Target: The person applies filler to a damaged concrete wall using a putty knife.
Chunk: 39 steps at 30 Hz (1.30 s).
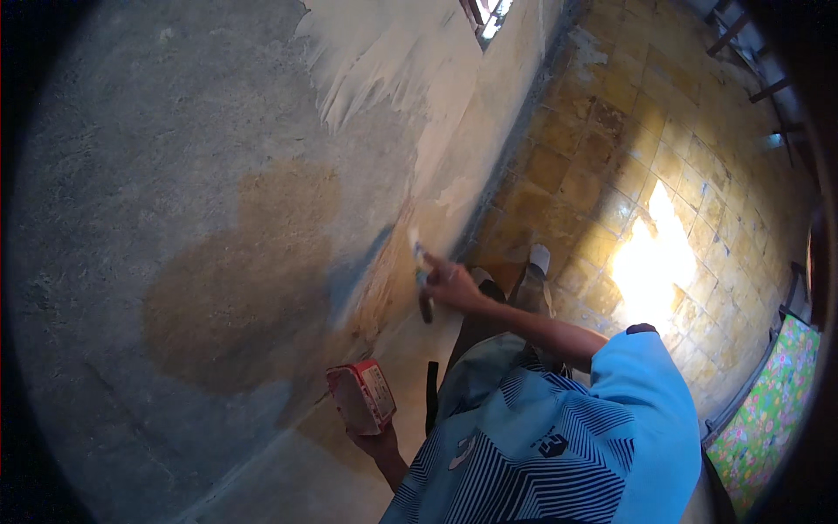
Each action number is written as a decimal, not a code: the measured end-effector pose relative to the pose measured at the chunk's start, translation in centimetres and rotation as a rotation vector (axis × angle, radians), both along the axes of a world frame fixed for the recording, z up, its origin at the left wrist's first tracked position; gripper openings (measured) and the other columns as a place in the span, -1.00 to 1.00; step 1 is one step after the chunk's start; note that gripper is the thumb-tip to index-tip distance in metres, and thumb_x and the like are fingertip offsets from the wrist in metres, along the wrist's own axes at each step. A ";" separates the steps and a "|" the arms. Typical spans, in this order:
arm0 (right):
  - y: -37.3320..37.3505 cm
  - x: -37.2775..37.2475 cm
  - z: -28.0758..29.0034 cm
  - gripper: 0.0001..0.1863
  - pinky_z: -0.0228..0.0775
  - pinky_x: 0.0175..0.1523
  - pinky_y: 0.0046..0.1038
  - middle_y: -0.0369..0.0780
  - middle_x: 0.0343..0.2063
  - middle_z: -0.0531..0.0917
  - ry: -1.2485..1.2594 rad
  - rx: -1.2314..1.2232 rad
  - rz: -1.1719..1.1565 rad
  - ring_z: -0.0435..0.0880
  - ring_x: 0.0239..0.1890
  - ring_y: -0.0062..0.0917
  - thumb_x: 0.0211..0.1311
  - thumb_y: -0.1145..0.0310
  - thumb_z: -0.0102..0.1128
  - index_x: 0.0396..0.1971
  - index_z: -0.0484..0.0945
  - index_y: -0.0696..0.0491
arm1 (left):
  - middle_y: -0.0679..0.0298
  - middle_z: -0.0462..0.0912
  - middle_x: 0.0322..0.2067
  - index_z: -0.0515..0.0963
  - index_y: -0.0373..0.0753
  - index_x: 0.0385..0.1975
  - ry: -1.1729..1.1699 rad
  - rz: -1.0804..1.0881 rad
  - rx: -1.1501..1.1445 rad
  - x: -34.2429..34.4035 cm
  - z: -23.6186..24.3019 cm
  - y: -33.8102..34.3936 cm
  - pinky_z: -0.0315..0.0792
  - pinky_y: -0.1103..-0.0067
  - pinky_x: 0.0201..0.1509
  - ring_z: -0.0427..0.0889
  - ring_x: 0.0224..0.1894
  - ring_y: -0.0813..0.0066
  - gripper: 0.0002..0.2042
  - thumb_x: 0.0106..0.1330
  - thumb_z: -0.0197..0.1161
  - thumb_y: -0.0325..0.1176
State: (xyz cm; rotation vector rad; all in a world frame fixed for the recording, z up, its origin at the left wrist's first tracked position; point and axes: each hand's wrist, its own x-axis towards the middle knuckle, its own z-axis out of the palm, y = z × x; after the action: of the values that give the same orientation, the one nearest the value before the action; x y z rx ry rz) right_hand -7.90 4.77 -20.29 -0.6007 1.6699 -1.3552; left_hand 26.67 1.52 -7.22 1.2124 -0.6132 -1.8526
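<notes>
My right hand (449,284) is closed around a paintbrush (421,272). Its pale bristle end touches or nearly touches the wall (262,105), and the dark handle end points down toward me. At the lower middle, my left hand (377,441) holds a small red-and-white rectangular tub (371,393) from below, close to the wall. The tub's pale inner side shows, but I cannot tell how much is in it. Rough grey covers most of the wall, with a cream, streaky coated patch (375,52) higher up and a brownish strip beside the brush.
Yellowish worn floor tiles (567,148) run along the wall's foot, with a bright sunlit patch (655,262) at the right. A green flowered cloth (768,410) covers something at the lower right. Dark furniture legs (729,35) stand at the far right, and a small window opening (491,17) is at the top.
</notes>
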 end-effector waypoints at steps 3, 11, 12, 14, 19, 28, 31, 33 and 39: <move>0.0 -7.1 -3.0 -0.10 0.49 -0.21 -0.39 -0.12 -0.47 0.68 -0.006 0.066 -0.240 0.69 -0.37 -0.41 -0.13 0.19 0.39 0.27 0.20 0.10 | 0.18 0.28 0.23 0.17 0.08 0.30 -0.058 -0.020 -0.069 -0.5 0.2 0.3 0.40 0.08 0.10 0.30 0.24 0.06 -0.37 0.20 0.09 0.06; -3.1 -25.4 -3.6 -0.02 0.47 -0.15 -0.45 -0.15 -0.42 0.69 0.245 0.064 -0.463 0.68 -0.33 -0.42 -0.20 0.07 0.44 0.28 0.21 0.10 | 0.20 0.31 0.22 0.20 0.10 0.28 -0.061 0.014 0.028 -0.3 0.2 0.3 0.41 0.10 0.08 0.32 0.22 0.08 -0.38 0.20 0.09 0.07; -3.3 -25.5 -4.0 -0.05 0.48 -0.16 -0.44 -0.15 -0.42 0.69 0.212 0.046 -0.402 0.68 -0.33 -0.42 -0.19 0.06 0.43 0.28 0.23 0.05 | 0.20 0.31 0.22 0.20 0.10 0.28 -0.062 0.013 0.031 -0.5 0.2 0.4 0.41 0.10 0.08 0.32 0.22 0.08 -0.38 0.20 0.09 0.07; -4.0 -22.5 -4.8 -0.07 0.48 -0.16 -0.42 -0.14 -0.43 0.69 0.178 0.070 -0.365 0.68 -0.33 -0.42 -0.17 0.06 0.43 0.27 0.24 0.06 | 0.20 0.31 0.22 0.20 0.08 0.28 -0.089 -0.046 -0.051 -1.1 0.2 0.5 0.41 0.08 0.07 0.32 0.23 0.08 -0.37 0.19 0.11 0.08; -3.8 -2.8 -6.2 -0.22 0.49 -0.20 -0.33 -0.07 -0.45 0.65 0.439 -0.024 -0.180 0.66 -0.41 -0.33 0.04 0.16 0.31 0.27 0.23 0.06 | 0.20 0.30 0.23 0.20 0.08 0.28 -0.054 -0.052 -0.100 -1.8 0.5 0.9 0.40 0.05 0.06 0.30 0.24 0.08 -0.36 0.18 0.11 0.10; -0.4 -12.6 -3.9 -0.10 0.50 -0.18 -0.38 -0.11 -0.39 0.69 0.096 0.178 -0.262 0.69 -0.32 -0.33 -0.17 0.15 0.44 0.26 0.26 0.00 | 0.20 0.29 0.23 0.18 0.07 0.29 -0.014 -0.070 -0.052 -1.6 0.7 0.8 0.41 0.07 0.07 0.29 0.26 0.09 -0.35 0.18 0.15 0.07; -0.5 -22.3 -4.2 -0.09 0.49 -0.14 -0.39 -0.13 -0.41 0.69 0.256 0.166 -0.455 0.69 -0.29 -0.36 -0.20 0.09 0.46 0.23 0.30 0.09 | 0.19 0.29 0.23 0.18 0.07 0.29 -0.002 -0.113 -0.071 -3.0 1.3 1.2 0.41 0.10 0.08 0.29 0.26 0.10 -0.34 0.19 0.15 0.07; -1.1 -26.5 -5.0 -0.07 0.48 -0.14 -0.40 -0.14 -0.43 0.69 0.294 0.126 -0.492 0.69 -0.32 -0.38 -0.22 0.08 0.47 0.22 0.30 0.12 | 0.19 0.29 0.23 0.17 0.06 0.29 -0.019 -0.127 -0.101 -3.5 1.6 1.2 0.42 0.12 0.08 0.29 0.25 0.11 -0.34 0.19 0.15 0.07; -3.1 -23.4 -6.5 -0.19 0.49 -0.21 -0.41 -0.14 -0.42 0.70 0.204 0.088 -0.340 0.68 -0.38 -0.45 -0.18 0.11 0.43 0.16 0.40 0.10 | 0.17 0.29 0.23 0.16 0.04 0.29 -0.020 -0.066 -0.089 -4.6 1.8 2.8 0.42 0.14 0.10 0.30 0.25 0.12 -0.34 0.20 0.15 0.05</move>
State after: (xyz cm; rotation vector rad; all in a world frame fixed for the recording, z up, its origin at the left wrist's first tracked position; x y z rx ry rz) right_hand -31.30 1.65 -26.83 -0.4273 2.0570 -1.4860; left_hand 22.11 4.29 -5.39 1.1661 -0.7468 -1.8489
